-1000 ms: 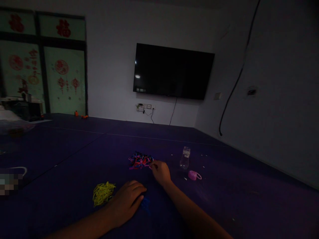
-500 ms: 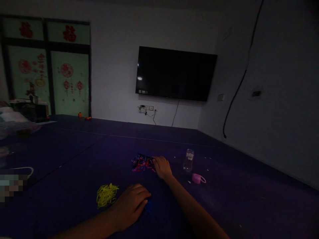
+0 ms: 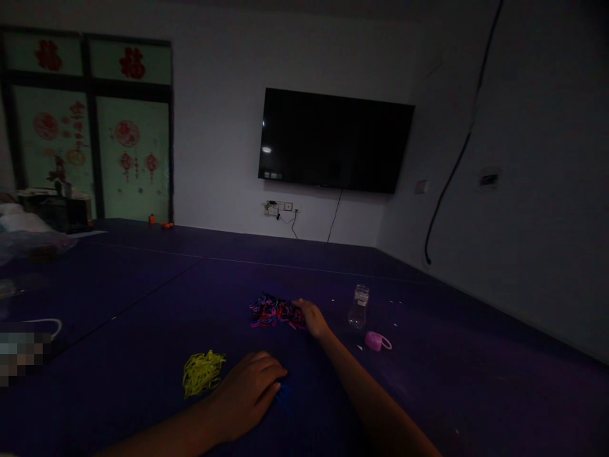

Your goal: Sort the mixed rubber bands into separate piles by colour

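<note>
My right hand (image 3: 312,318) reaches to the right edge of a tangled pile of pink, red, blue and black loops (image 3: 273,311) like rubber bands. Its fingers are stretched out onto the loops; the fingertips are partly hidden, and I see nothing held. Nearer to me, my left hand (image 3: 252,386) rests on the dark purple-blue surface, open, with the thumb apart from the bent fingers. Beside its thumb lies a small heap of blue strands (image 3: 284,395), hard to make out in the dark. A yellow heap of loops (image 3: 203,373) sits to the left of that hand.
A clear bottle (image 3: 359,308) stands without a cap to the right, with a pink cap with a ring handle (image 3: 374,341) close by. White scraps (image 3: 360,347) are scattered around them. Plastic bags (image 3: 35,241) lie at the far left. A television (image 3: 335,141) hangs on the wall.
My right hand has turned and narrowed slightly at the pile, showing more of the loops under its fingers. The left hand stays in place.
</note>
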The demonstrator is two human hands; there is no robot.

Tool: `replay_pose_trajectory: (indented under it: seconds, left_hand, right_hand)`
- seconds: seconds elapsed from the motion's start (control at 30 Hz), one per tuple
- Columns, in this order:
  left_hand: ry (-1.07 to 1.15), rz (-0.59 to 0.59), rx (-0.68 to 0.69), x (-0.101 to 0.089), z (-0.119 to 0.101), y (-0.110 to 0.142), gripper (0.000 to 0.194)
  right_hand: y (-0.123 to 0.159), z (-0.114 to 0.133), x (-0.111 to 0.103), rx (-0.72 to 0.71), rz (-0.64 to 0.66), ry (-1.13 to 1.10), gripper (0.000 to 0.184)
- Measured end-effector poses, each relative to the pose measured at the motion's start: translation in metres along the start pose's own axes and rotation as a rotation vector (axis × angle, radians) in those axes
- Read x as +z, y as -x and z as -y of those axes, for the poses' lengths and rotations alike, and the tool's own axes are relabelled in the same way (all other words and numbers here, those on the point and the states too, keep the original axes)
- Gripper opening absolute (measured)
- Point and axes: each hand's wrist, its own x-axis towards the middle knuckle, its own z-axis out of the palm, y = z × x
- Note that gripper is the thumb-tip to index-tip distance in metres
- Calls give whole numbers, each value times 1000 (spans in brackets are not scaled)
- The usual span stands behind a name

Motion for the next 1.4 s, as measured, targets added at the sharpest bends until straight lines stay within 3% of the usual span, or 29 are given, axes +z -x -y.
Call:
replay_pose_trajectory:
  seconds: [0.23, 0.6, 0.83, 1.17, 1.4]
  left_hand:
    - [5, 32, -17, -1, 0, -1, 27]
    - [4, 22, -3, 1, 2, 0, 26]
    - [6, 20, -23, 0, 1, -1, 27]
    - [-1, 17, -23, 1, 2, -1, 27]
    - [0, 14, -7, -1, 0, -1, 26]
  right_hand:
    - [4, 14, -6, 21, -29, -326, 67]
    - [5, 14, -5, 45, -6, -361, 51]
    - [3, 9, -5, 23, -14, -237, 51]
    - [2, -6, 2, 4, 98, 201, 46]
    - [-1, -9, -1, -25, 133, 247, 47]
